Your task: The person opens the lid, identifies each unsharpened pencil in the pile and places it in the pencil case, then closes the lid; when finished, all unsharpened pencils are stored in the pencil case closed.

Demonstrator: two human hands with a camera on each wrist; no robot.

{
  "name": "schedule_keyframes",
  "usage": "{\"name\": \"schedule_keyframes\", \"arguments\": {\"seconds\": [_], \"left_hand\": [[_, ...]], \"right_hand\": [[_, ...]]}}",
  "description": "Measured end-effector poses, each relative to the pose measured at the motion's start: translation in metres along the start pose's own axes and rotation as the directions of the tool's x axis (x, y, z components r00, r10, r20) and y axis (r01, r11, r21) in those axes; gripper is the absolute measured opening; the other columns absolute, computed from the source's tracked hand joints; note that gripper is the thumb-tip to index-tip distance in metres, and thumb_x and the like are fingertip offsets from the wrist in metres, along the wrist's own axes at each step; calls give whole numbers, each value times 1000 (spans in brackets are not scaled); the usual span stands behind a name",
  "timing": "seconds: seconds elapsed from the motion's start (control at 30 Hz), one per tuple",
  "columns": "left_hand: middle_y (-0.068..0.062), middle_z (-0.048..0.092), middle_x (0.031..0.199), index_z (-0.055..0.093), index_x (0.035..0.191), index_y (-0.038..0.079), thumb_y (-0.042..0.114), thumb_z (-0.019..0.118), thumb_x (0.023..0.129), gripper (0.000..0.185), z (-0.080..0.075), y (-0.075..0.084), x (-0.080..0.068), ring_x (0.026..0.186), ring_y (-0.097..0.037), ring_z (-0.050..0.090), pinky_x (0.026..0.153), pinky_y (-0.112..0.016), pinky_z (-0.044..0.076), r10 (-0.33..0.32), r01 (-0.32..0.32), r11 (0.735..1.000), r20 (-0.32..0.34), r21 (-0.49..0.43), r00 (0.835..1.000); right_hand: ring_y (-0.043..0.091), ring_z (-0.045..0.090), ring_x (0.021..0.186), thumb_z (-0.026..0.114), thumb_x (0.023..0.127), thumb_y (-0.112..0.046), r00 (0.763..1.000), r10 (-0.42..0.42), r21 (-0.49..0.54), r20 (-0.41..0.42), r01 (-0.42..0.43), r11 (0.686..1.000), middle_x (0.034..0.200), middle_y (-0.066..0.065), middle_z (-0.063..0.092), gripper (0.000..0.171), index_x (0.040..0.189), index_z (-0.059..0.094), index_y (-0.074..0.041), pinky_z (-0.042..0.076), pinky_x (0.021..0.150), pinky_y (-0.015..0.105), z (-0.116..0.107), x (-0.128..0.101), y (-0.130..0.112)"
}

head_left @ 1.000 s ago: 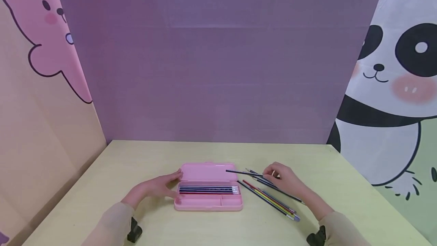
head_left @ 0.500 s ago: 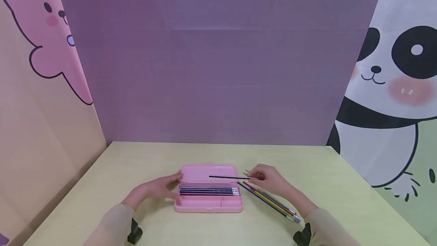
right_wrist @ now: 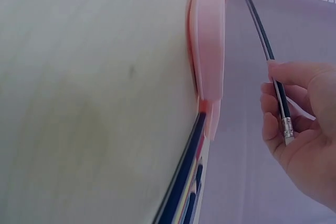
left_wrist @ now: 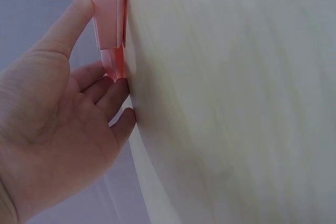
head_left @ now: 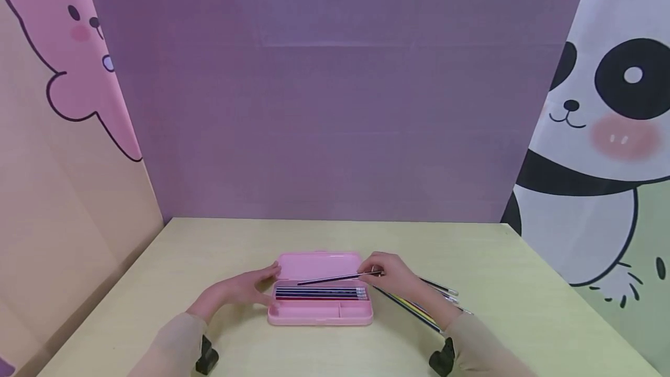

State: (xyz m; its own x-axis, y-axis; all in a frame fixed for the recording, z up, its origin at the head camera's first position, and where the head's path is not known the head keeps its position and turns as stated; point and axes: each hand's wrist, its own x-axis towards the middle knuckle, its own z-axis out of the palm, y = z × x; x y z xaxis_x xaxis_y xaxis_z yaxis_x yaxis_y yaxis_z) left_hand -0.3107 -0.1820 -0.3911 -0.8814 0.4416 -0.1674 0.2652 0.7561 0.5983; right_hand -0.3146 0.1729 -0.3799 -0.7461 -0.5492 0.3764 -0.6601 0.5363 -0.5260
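Observation:
An open pink pencil case (head_left: pixel 303 314) lies on the table with its lid (head_left: pixel 319 262) folded back. Dark pencils and a red one (head_left: pixel 319 293) lie side by side in its long compartment. My left hand (head_left: pixel 238 290) rests against the case's left end, the thumb (left_wrist: pixel 79 17) on the tray's side and relaxed fingers by the lid. Pinched in my right hand (head_left: pixel 389 275) is a dark pencil (right_wrist: pixel 257 22) with a silver ferrule and white eraser. It slants over the case, its far end lower, above the row of pencils.
Loose pencils (head_left: pixel 410 307), dark and yellow, lie on the table right of the case, partly under my right forearm. More pencil ends (head_left: pixel 445 288) show beyond that forearm. A purple panel (head_left: pixel 335 103) stands at the table's back edge.
My right hand has carried the pencil left from the loose pile to over the case, and its far end has tipped down. My left hand has stayed at the case.

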Motion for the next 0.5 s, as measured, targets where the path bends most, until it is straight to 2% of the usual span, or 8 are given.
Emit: {"name": "schedule_keyframes", "arguments": {"seconds": [0.23,0.5], "left_hand": [[-13,17,157,25,149,14,44,75,75,95,0,5,-1,143,-38,16,114,-57,16,4,-4,1000,-1,-6,1000],[-13,16,157,25,149,14,44,75,75,94,1,7,-4,142,-38,16,114,-57,17,6,-6,1000,-1,-3,1000]], "right_hand": [[3,54,73,67,85,-8,999,27,20,46,-28,999,84,-1,63,12,95,69,-2,50,65,19,14,8,-8],[5,55,74,66,85,-6,998,-17,-30,61,19,999,83,1,63,9,92,69,-2,51,66,20,25,13,-11]]}}
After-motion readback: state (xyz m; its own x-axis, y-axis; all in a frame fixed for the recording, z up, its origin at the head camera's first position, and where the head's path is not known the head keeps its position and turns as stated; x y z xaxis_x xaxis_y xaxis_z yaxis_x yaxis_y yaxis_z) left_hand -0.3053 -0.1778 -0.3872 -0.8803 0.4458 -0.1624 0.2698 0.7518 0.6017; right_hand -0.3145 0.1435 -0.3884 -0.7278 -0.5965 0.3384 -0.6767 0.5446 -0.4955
